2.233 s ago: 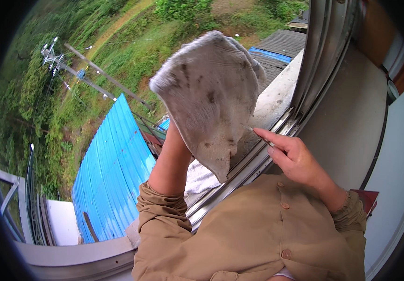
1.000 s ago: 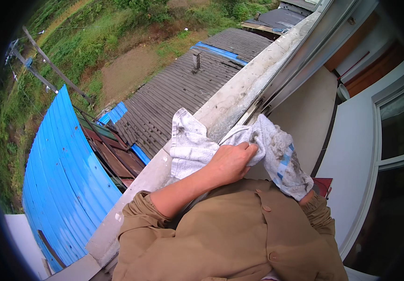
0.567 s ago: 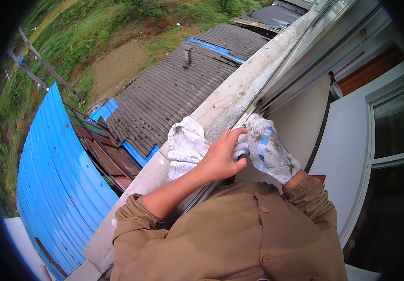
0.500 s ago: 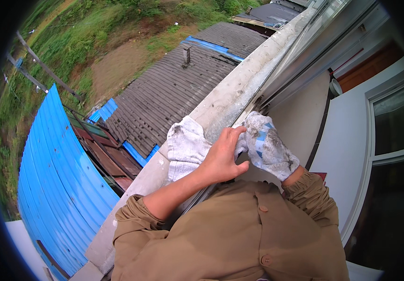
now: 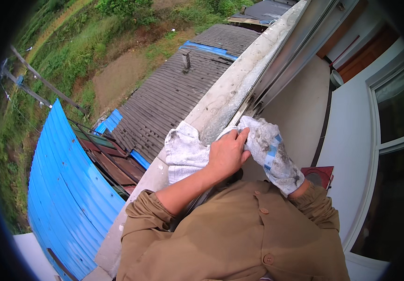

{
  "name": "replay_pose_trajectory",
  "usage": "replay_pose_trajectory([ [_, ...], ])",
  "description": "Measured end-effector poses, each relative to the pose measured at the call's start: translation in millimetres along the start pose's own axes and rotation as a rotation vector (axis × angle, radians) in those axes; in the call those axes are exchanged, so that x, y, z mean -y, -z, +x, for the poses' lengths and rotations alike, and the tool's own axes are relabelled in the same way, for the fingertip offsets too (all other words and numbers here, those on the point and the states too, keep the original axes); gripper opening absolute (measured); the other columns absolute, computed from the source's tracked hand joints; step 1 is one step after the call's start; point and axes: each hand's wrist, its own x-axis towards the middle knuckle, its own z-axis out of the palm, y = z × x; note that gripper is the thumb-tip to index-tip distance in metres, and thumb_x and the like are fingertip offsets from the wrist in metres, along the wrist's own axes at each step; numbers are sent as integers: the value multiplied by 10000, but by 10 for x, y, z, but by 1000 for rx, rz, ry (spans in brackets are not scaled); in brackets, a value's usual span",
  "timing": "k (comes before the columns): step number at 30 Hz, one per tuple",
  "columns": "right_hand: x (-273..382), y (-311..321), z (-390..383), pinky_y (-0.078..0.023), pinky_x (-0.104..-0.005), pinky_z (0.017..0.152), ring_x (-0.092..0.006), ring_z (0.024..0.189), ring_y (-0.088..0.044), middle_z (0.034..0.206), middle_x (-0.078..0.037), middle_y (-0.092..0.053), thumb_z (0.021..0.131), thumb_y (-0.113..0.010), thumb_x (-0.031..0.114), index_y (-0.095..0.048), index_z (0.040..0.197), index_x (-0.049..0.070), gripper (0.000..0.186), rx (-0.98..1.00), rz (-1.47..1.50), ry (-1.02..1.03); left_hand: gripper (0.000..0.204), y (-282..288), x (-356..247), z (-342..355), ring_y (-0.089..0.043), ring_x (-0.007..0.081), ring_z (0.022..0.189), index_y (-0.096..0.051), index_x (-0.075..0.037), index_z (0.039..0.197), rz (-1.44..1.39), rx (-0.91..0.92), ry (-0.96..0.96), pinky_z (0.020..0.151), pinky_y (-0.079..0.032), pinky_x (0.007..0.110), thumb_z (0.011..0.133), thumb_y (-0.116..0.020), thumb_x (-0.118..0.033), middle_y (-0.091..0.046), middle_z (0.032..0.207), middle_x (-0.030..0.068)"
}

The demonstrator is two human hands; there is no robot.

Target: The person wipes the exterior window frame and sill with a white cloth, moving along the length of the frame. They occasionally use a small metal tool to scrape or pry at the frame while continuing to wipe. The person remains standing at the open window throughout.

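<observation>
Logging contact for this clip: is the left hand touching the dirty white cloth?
Touching. The head view shows the left hand pressed on the dirty white cloth, its fingers gripping a fold at the window track.

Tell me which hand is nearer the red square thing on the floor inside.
Right. The right hand, wrapped under the dirty white cloth, lies just up and left of the red square object; the left hand presses the cloth on the window track, farther left.

We see concrete ledge [image 5: 239, 79] bare toward 1 o'clock beyond cloth [image 5: 185, 150]. Window frame [image 5: 300, 44] walls off 2 o'clock side. Sheer drop at 10 o'clock. Our hands crowd near stretch.
</observation>
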Motion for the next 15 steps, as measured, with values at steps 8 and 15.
replay_pose_trajectory([
  [8, 59, 51, -55, -407, -398, 913, -343, 1055, -511, 1115, -187, -530, 813, -529, 24, -464, 1228, 0, 420, 54, -221, 134, 506, -54, 44, 50, -599, 288, 796, -531, -161, 1219, -16, 29, 5, 602, -493, 410, 735, -673, -205, -546, 927, 97],
  [15, -192, 49, -177, -262, -439, 1071, -377, 1257, -366, 1313, -205, -435, 827, -553, 76, -425, 1303, -8, 499, 217, -387, 288, 790, -87, -122, 36, -581, 361, 856, -346, -13, 1300, -228, -196, -30, 670, -488, 436, 648, -735, -230, -541, 1025, 160],
])
